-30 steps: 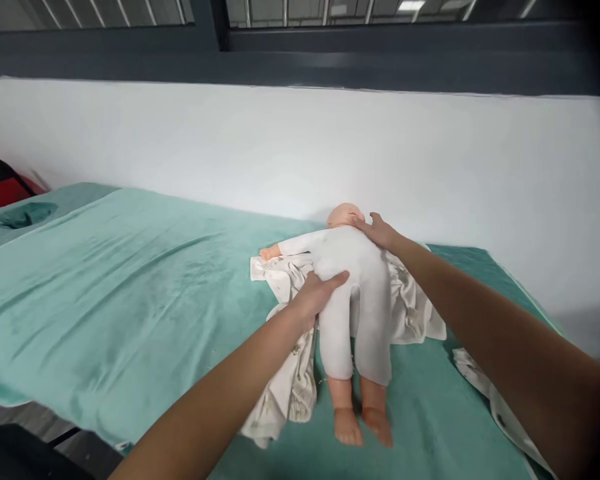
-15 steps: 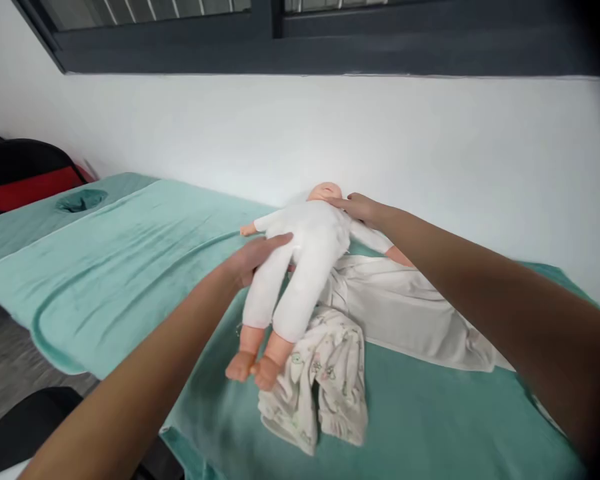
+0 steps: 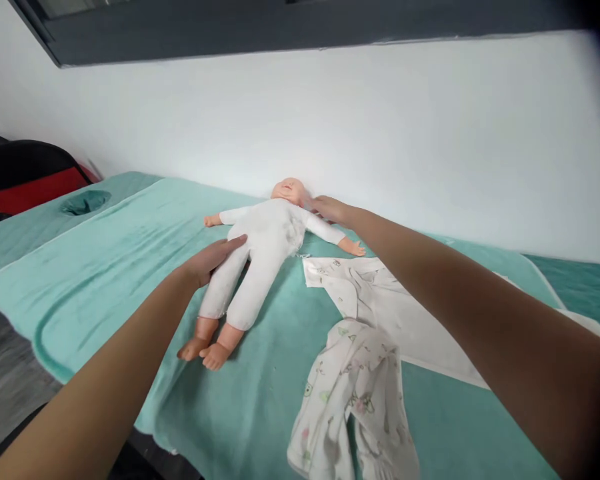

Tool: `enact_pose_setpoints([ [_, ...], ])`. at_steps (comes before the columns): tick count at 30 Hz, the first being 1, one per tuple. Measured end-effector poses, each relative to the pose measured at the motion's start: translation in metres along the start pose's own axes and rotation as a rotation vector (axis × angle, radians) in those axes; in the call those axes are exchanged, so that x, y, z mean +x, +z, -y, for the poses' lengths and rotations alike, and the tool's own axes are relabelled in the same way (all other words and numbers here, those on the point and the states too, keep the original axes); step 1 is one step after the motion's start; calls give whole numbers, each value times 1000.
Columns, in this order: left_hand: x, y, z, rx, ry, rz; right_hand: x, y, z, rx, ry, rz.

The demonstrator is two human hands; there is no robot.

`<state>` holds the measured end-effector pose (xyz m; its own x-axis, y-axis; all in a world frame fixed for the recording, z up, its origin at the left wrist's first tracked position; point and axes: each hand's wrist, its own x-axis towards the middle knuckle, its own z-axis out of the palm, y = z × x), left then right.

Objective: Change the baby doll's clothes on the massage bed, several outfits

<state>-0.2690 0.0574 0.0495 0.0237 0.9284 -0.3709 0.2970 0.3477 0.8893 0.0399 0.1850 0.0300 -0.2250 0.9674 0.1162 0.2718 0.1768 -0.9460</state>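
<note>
A doll (image 3: pixel 267 230) with a soft white body and bare plastic head, hands and feet lies on its back on the green cover. My left hand (image 3: pixel 215 259) is closed round its hip, thumb on top and the other fingers mostly hidden at the side. At the doll's head and shoulder is my right hand (image 3: pixel 330 208), fingers stretched out and slightly blurred at the tips. Whether those tips touch the head I cannot tell. Right of the doll are spread a white baby top (image 3: pixel 375 287) and patterned white baby trousers (image 3: pixel 355 380).
The green cover (image 3: pixel 105 267) drapes over a padded bed with a face hole (image 3: pixel 86 202) at its left end. A white wall (image 3: pixel 405 133) rises directly behind, below a dark window frame (image 3: pixel 205 33). A black and red chair (image 3: pixel 30 177) stands far left.
The doll has moved left, away from the clothes, and its legs no longer overlap the trousers. Both my hands have moved left with it. More of the baby top now shows.
</note>
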Motion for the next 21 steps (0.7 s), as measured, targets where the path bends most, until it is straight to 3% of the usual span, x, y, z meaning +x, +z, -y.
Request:
enact_pose_setpoints([
  [2, -7, 6, -2, 230, 141, -307, -24, -35, -14, -268, 203, -17],
  [4, -19, 20, -3, 469, 404, -613, -59, -72, -25, -476, 320, -50],
  [5, -28, 32, -4, 549, 540, -690, -79, -88, -29, -554, 353, -65],
  [6, -38, 46, -3, 596, 652, -692, -100, -103, -31, -636, 377, -67],
  [8, -62, 80, -1, 629, 727, -481, -140, -124, -29, -867, 395, 28],
  [11, -104, 133, 5, 629, 601, 107, -192, -139, -12, -1134, 328, 249],
  [13, -131, 163, 7, 608, 554, 367, -219, -142, 6, -1166, 258, 291],
  [14, -143, 175, 7, 611, 561, 414, -231, -141, 15, -1167, 223, 285],
  [16, -164, 195, 5, 640, 620, 391, -253, -139, 35, -1163, 150, 253],
  [21, -195, 232, -16, 607, 904, 79, -312, -121, 92, -953, -209, 255],
])
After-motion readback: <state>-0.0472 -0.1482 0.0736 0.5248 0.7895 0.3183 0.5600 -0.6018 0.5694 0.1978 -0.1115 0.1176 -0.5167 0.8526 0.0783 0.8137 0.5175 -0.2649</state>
